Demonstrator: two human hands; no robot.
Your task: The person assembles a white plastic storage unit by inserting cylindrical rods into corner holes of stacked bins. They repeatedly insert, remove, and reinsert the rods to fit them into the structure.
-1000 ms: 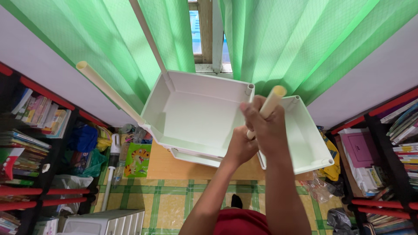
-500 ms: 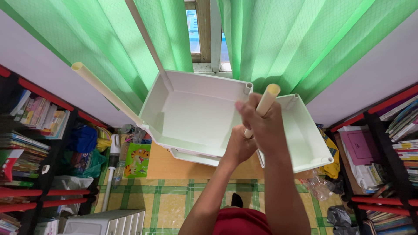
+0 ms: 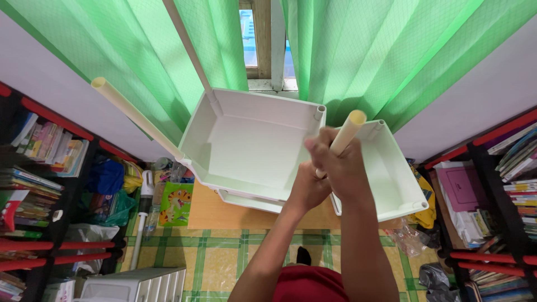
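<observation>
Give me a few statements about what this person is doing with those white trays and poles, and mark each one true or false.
1. Both hands are wrapped around a cream pole. True: the right hand has its grip high on the pole and the left hand sits just below it.
2. The curtains behind the trays are blue. False: the curtains are green.
3. Another cream pole sticks up from the left corner of the white tray. True.
4. The white tray is full of books. False: it is empty; books sit on the red and black shelves at the sides.
5. The floor is bare concrete. False: the floor has a green and yellow check pattern.
</observation>
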